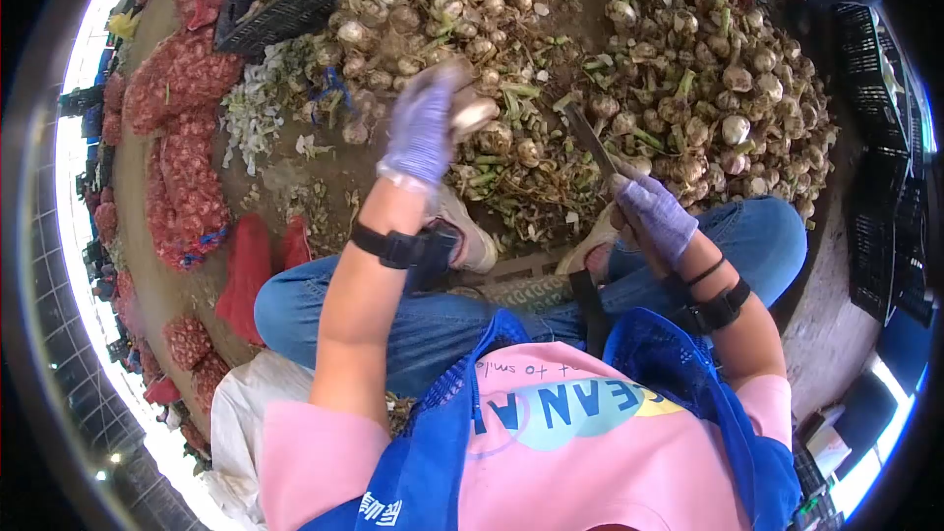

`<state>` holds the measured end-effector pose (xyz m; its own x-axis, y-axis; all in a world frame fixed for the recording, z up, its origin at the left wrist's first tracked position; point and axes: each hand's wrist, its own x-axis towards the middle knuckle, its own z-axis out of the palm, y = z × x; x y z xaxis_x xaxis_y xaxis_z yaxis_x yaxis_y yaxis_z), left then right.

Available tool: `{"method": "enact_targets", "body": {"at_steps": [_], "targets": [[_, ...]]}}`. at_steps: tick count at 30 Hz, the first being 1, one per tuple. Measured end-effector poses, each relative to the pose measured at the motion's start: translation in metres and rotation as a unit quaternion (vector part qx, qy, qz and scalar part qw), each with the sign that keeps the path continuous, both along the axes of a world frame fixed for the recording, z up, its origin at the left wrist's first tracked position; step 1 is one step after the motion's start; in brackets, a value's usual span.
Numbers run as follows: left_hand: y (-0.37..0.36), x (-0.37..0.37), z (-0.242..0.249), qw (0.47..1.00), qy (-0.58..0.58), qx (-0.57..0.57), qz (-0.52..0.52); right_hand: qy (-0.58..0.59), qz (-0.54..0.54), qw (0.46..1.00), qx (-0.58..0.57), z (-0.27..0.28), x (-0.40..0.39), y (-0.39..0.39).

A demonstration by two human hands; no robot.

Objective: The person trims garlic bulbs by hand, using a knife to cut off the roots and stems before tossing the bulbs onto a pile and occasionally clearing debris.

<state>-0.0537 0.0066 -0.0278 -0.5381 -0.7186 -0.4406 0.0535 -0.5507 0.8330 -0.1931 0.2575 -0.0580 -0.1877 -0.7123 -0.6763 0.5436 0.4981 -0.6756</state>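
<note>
My left hand [421, 128], in a purple glove and smeared by motion, is raised over the floor in front of my left knee. A whitish garlic bulb [474, 116] shows at its thumb side, and the fingers seem curled around it. My gloved right hand [657, 214] is closed around the handle of a knife [590, 141], above my right shin. The blade points up and left, toward the garlic. Beyond it on the right lies a broad heap of garlic bulbs [728, 88] with stems. Another garlic pile [433, 10] spreads farther off, ahead of my left hand.
Cut stems and leaf scraps [536, 182] litter the floor between my shoes. Red mesh sacks [187, 177] full of garlic line the left side. A black crate [280, 0] stands at the far left, and more black crates [875, 177] are stacked on the right.
</note>
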Motion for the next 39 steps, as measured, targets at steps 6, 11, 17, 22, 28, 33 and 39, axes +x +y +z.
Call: {"method": "enact_targets", "body": {"at_steps": [6,11,17,22,28,33,39], "targets": [[0.02,-0.07,-0.034,0.948,0.099,0.022,-0.303,0.024,-0.11,0.994,0.01,-0.011,-0.017,-0.011],[0.053,-0.058,-0.18,0.569,-0.512,-0.294,-0.573,0.02,-0.164,0.985,0.045,-0.016,-0.025,-0.022],[0.054,-0.022,-0.211,0.729,-0.427,-0.311,-0.436,0.004,-0.137,0.991,-0.002,-0.007,-0.028,-0.02],[0.036,-0.014,-0.103,0.976,-0.033,0.054,-0.209,0.211,0.014,0.975,-0.069,0.011,-0.021,-0.009],[0.035,0.019,0.017,0.921,-0.012,-0.258,-0.293,0.548,0.207,0.764,-0.271,0.068,0.008,-0.015],[0.064,0.038,0.064,0.877,-0.008,-0.424,-0.227,0.612,0.253,0.672,-0.332,0.106,0.026,-0.022],[0.075,0.052,0.1,0.903,0.005,-0.343,-0.26,0.625,0.262,0.647,-0.348,0.123,0.043,-0.018]]}}
